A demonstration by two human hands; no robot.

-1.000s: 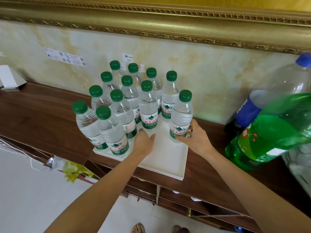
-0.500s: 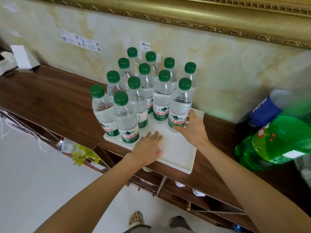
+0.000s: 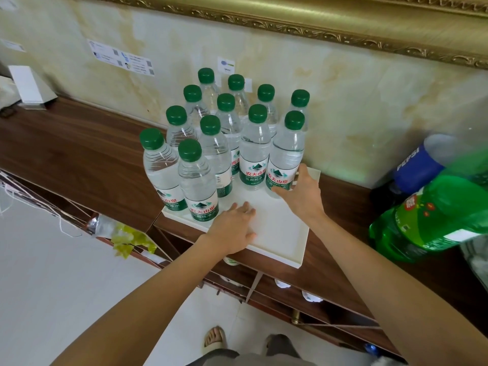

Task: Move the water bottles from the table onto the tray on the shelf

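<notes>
at the upper left of the frame a white box (image 3: 26, 84) is sitting on the dark wooden shelf (image 3: 79, 143), close to the marbled wall. along the wall, paper labels (image 3: 124, 60) are showing to the left of the bottles.

in the middle of the frame the water bottles (image 3: 254, 151) are standing upright on the white tray (image 3: 285, 233), which is lying on the shelf with its near corner reaching the shelf's front edge. each bottle is clear plastic with ridged shoulders, a dark green screw cap and a white-and-green label with a mountain mark and red characters. twelve green caps are showing, so twelve bottles are crowding the far and left part of the tray, most of them touching their neighbours, while the near right part of the tray is lying bare.

the left hand (image 3: 232, 228) is resting flat on the bare tray floor, palm down, fingers stretched forward and lightly apart, gripping nothing, just beside the front bottle (image 3: 199, 183).

the right hand (image 3: 301, 191) is wrapping around the lower part of the rightmost front bottle (image 3: 286, 159), thumb at its base and fingers curling behind the label, the bottle standing on the tray.

at the right of the frame two big soda bottles are leaning: a clear one with a blue pepsi label (image 3: 420, 162) and, lower, a green one (image 3: 433, 215).
</notes>
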